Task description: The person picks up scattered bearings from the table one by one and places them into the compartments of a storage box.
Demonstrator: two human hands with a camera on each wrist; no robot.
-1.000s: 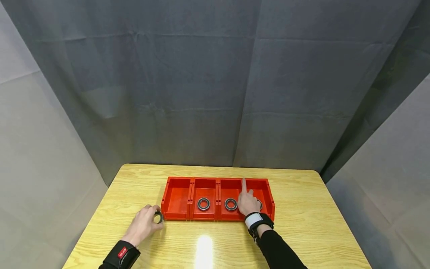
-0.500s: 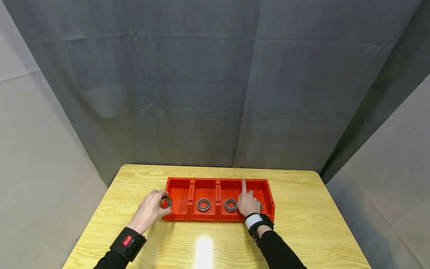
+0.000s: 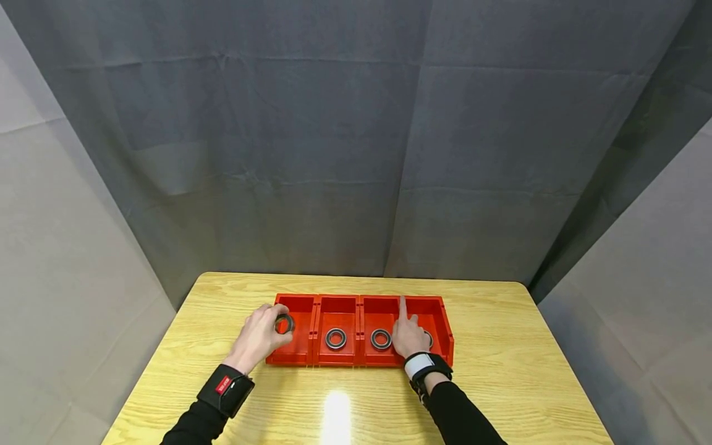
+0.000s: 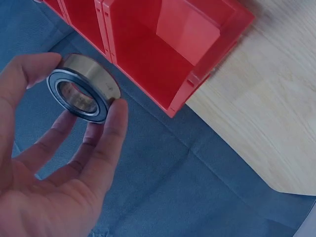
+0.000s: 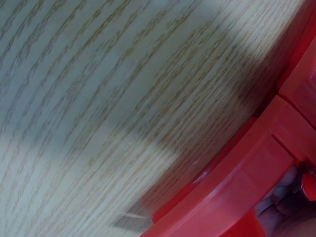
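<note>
My left hand (image 3: 260,334) pinches a ball bearing (image 3: 284,323) between thumb and fingertips, tilted, over the leftmost red bin (image 3: 300,318). In the left wrist view the bearing (image 4: 84,89) shows a dark face and a shiny outer ring. My right hand (image 3: 410,334) lies over the wall between the two rightmost bins. Its index finger points straight away along that wall; its other fingers look bent and partly hidden. One bearing (image 3: 336,339) lies in the second bin and another bearing (image 3: 381,339) in the third. A further bearing (image 3: 429,338) in the rightmost bin is partly covered by the right hand.
Several red bins stand side by side in a row on the wooden table (image 3: 495,346). A grey cloth (image 3: 311,154) hangs behind the table, with pale panels on both sides. Low walls (image 5: 222,192) edge the bins.
My left hand has moved right and away from me, carrying the bearing from beside the row to over the leftmost bin. My right hand has stayed in place.
</note>
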